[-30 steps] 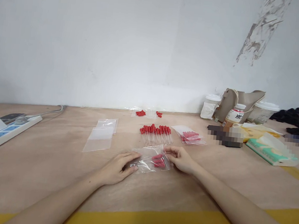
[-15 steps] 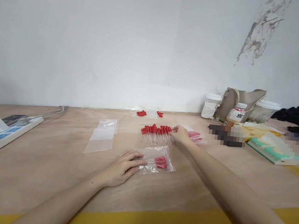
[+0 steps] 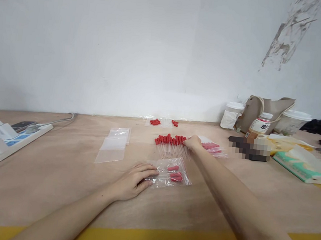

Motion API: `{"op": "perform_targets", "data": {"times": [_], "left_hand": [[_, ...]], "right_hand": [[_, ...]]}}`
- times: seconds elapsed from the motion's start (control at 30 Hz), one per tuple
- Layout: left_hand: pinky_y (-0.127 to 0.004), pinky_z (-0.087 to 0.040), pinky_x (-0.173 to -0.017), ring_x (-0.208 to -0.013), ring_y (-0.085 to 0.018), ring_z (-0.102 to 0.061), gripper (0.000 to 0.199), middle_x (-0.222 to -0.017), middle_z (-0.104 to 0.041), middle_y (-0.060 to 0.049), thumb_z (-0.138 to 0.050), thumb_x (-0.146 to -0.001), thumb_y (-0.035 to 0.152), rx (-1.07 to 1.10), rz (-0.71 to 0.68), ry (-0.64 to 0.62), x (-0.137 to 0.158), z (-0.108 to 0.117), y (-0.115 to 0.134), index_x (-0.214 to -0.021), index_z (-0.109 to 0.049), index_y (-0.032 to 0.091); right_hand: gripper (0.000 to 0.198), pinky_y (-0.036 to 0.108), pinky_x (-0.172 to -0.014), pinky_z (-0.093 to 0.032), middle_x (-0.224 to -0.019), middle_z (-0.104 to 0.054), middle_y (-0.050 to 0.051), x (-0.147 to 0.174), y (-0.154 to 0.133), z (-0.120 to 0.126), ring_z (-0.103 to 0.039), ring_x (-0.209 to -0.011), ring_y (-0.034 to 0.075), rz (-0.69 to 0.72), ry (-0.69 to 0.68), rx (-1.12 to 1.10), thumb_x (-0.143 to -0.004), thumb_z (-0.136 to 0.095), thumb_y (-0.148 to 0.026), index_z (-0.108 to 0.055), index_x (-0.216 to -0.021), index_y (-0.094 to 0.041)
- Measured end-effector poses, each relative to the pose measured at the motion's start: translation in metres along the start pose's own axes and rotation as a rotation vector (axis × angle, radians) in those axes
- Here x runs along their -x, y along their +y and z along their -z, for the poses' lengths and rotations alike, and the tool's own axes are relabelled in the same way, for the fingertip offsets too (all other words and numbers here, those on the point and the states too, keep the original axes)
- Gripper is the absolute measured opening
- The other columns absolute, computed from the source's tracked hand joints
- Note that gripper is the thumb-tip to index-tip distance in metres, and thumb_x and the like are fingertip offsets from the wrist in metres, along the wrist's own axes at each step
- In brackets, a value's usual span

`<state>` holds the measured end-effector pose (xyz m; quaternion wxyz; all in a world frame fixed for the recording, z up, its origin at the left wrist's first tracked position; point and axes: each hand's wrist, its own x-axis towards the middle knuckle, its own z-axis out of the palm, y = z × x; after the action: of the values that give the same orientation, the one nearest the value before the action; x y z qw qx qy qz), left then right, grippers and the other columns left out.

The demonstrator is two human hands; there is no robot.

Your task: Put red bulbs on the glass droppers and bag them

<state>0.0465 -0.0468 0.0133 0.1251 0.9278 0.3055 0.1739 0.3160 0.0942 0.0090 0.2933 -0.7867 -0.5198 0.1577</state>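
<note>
My left hand [image 3: 134,180] lies palm down on the table with its fingers stretched out, the fingertips resting on the left end of a clear zip bag [image 3: 161,181]. Inside that bag are several droppers with red bulbs [image 3: 176,177]. Beyond it a row of glass droppers [image 3: 172,142] lies side by side, red bulbs pointing away from me. My right hand [image 3: 194,143] is at the right end of the row, thumb and finger pinched at the bulb of an end dropper; the fingers partly cover it. Just right of this hand sit filled bags with red bulbs [image 3: 211,147].
Flat clear bags [image 3: 113,145] are stacked on the left. Loose red bulbs [image 3: 155,122] lie on plastic by the wall. A power strip [image 3: 17,143] with cables is far left. At right stand lidded cups [image 3: 232,114], a bottle [image 3: 259,126], a beige bag [image 3: 250,112] and a tissue pack [image 3: 301,165].
The view has shifted slightly, moving everything a little to the right. Inside the zip bag, one dropper now lies apart from the others. My left fingers are closer together; my right hand stays at the row's end.
</note>
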Motion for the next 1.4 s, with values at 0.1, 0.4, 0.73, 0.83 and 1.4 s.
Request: {"op": "perform_targets", "data": {"times": [0.1,0.4,0.73,0.83,1.4], "left_hand": [[-0.037,-0.033,-0.099,-0.116,-0.019,-0.042,0.034,-0.123,-0.049,-0.005,-0.041,-0.089,0.026,-0.006,0.004,0.0,0.0,0.0,0.0,-0.122,-0.047,0.025],[-0.038,-0.031,-0.1,-0.119,-0.019,-0.037,0.037,-0.128,-0.045,-0.002,-0.038,-0.09,0.028,-0.056,0.02,-0.036,0.001,-0.002,-0.004,-0.126,-0.043,0.028],[-0.038,-0.032,-0.1,-0.118,-0.02,-0.038,0.037,-0.127,-0.046,-0.004,-0.038,-0.09,0.027,-0.061,-0.002,-0.02,0.001,-0.004,-0.004,-0.127,-0.043,0.027],[-0.037,-0.033,-0.099,-0.118,-0.02,-0.039,0.037,-0.127,-0.046,-0.004,-0.038,-0.09,0.027,-0.057,0.007,-0.021,0.001,-0.004,-0.004,-0.127,-0.042,0.027],[-0.038,-0.035,-0.098,-0.116,-0.02,-0.042,0.04,-0.126,-0.048,-0.005,-0.043,-0.088,0.03,0.016,0.031,0.036,0.002,-0.003,-0.004,-0.128,-0.039,0.025]], "right_hand": [[0.017,0.027,-0.061,-0.043,-0.073,-0.064,0.013,0.0,-0.005,0.003,-0.06,-0.077,0.024,-0.013,-0.004,-0.024,-0.061,-0.058,-0.017,-0.064,-0.075,-0.009],[0.044,0.022,-0.049,-0.04,-0.062,-0.055,-0.001,0.036,0.029,0.032,-0.054,-0.052,0.013,0.164,0.019,-0.29,-0.074,-0.045,-0.021,-0.038,-0.117,-0.012],[0.04,0.025,-0.047,-0.049,-0.07,-0.046,-0.007,0.096,0.05,0.015,-0.054,-0.048,0.01,0.128,-0.097,-1.063,-0.064,-0.056,-0.022,-0.031,-0.096,-0.025],[0.037,0.025,-0.053,-0.049,-0.068,-0.05,-0.006,0.103,0.052,0.016,-0.056,-0.054,0.01,0.095,-0.235,-1.025,-0.061,-0.063,-0.022,-0.037,-0.087,-0.022],[0.036,0.031,-0.073,-0.046,-0.083,-0.065,0.004,0.105,0.055,0.02,-0.06,-0.075,0.015,0.458,-0.585,-0.727,-0.062,-0.067,-0.038,-0.06,-0.09,-0.016]]}}
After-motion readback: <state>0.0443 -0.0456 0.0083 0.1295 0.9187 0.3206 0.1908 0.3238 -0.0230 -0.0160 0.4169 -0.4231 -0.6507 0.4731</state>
